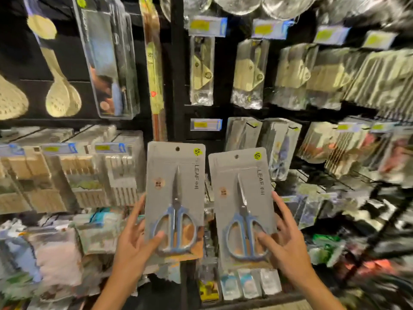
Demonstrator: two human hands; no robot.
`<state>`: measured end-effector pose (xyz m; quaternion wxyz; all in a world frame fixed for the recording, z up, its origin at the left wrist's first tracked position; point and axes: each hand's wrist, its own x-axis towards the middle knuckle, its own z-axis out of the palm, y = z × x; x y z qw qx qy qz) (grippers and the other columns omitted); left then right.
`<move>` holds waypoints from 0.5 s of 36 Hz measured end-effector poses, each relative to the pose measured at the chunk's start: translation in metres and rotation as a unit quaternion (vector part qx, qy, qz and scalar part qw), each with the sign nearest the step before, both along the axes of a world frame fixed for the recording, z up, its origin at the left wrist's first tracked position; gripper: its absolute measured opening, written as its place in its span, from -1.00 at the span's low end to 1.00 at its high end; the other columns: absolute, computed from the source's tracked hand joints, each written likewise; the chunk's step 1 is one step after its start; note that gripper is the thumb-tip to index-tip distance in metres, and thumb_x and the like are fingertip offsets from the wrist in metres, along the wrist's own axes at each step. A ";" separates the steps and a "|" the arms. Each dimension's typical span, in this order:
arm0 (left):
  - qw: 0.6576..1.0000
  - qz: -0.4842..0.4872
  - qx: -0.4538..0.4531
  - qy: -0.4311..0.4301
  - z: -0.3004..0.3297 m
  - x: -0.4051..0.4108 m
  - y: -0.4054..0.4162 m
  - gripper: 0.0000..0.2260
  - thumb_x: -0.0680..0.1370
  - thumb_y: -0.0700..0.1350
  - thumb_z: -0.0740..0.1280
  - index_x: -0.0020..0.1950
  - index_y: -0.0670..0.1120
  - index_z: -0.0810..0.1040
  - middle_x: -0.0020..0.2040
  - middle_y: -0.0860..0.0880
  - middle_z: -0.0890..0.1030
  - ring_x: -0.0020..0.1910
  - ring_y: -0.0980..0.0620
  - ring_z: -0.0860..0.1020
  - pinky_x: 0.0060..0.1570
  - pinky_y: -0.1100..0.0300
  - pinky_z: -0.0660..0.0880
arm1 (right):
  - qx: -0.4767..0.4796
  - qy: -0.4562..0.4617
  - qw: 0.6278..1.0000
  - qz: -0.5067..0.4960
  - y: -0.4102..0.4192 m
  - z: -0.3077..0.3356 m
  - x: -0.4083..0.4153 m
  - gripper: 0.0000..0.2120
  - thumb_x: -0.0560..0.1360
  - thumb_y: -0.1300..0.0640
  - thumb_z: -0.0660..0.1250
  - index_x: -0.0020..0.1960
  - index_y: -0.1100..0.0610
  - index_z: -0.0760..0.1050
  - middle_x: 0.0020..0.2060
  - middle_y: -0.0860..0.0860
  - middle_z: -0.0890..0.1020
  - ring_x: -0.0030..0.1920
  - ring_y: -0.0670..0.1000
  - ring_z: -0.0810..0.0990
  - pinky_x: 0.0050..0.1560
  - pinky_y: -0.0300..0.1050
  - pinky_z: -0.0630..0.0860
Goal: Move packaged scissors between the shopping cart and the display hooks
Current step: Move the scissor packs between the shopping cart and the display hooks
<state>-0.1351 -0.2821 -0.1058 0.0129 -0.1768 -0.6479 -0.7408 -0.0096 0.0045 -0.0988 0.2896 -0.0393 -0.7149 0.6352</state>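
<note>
Two grey cards, each with blue-handled scissors under clear plastic, are held upright in front of the display wall. My left hand (134, 238) grips the left scissors pack (175, 175) at its lower left, thumb across the handles. My right hand (283, 238) grips the right scissors pack (243, 182) at its lower right, thumb on the front. Each card has a hang hole at the top. An empty hook with a price tag (206, 124) sits just above the packs. The shopping cart is out of view.
Hanging packs of kitchen tools fill the wall: pale skimmers (62, 97) at upper left, clear-packed tools (202, 70) above, wooden utensil boxes (73, 171) at left, more packs (279, 148) at right. A black upright post (177, 86) divides the panels. Small packets (248, 285) hang below.
</note>
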 end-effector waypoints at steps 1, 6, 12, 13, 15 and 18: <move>1.000 -0.003 0.000 0.007 0.002 0.003 0.016 -0.26 0.43 -0.25 0.45 0.47 0.32 0.32 0.25 0.43 0.54 0.25 0.32 0.54 0.30 0.05 0.44 | 0.004 0.003 1.000 -0.006 0.015 0.001 0.005 -0.21 0.52 0.43 0.35 0.57 -0.12 0.17 0.41 -0.23 0.48 0.35 -0.09 0.54 0.22 -0.06 0.59; 1.000 -0.009 -0.004 0.010 0.009 0.014 0.088 -0.24 0.43 -0.23 0.46 0.48 0.35 0.31 0.37 0.30 0.51 0.33 0.17 0.53 0.36 -0.09 0.43 | -0.003 0.012 1.000 -0.014 0.084 0.006 0.023 -0.23 0.53 0.43 0.33 0.57 -0.10 0.16 0.32 -0.33 0.53 0.31 -0.16 0.55 0.18 -0.18 0.60; 1.000 -0.005 -0.003 0.026 0.009 0.024 0.153 -0.21 0.43 -0.24 0.55 0.50 0.30 0.31 0.38 0.20 0.54 0.33 0.10 0.55 0.29 -0.10 0.51 | -0.020 0.016 1.000 0.004 0.144 0.006 0.026 -0.23 0.53 0.49 0.30 0.56 -0.08 0.16 0.20 -0.41 0.58 0.24 -0.21 0.59 0.10 -0.20 0.62; 1.000 -0.001 0.001 0.026 0.009 0.025 0.160 -0.21 0.43 -0.26 0.54 0.50 0.30 0.32 0.36 0.21 0.55 0.33 0.10 0.55 0.27 -0.04 0.54 | -0.023 0.015 1.000 0.008 0.152 0.005 0.024 -0.22 0.53 0.48 0.31 0.56 -0.10 0.16 0.22 -0.41 0.57 0.26 -0.18 0.59 0.13 -0.15 0.62; 1.000 0.011 0.006 0.023 0.010 0.024 0.172 -0.24 0.43 -0.28 0.48 0.49 0.29 0.34 0.36 0.22 0.55 0.32 0.11 0.55 0.22 0.08 0.56 | -0.031 0.013 0.999 0.016 0.166 0.003 0.018 -0.22 0.53 0.46 0.32 0.55 -0.13 0.17 0.24 -0.40 0.56 0.27 -0.15 0.59 0.15 -0.06 0.62; 1.000 0.021 0.001 0.008 0.011 0.023 0.183 -0.20 0.41 -0.23 0.55 0.48 0.33 0.32 0.30 0.28 0.57 0.29 0.17 0.56 0.13 0.18 0.60 | -0.037 0.019 0.999 0.019 0.181 -0.002 0.004 -0.21 0.51 0.41 0.36 0.55 -0.15 0.19 0.32 -0.31 0.54 0.30 -0.08 0.58 0.12 -0.05 0.64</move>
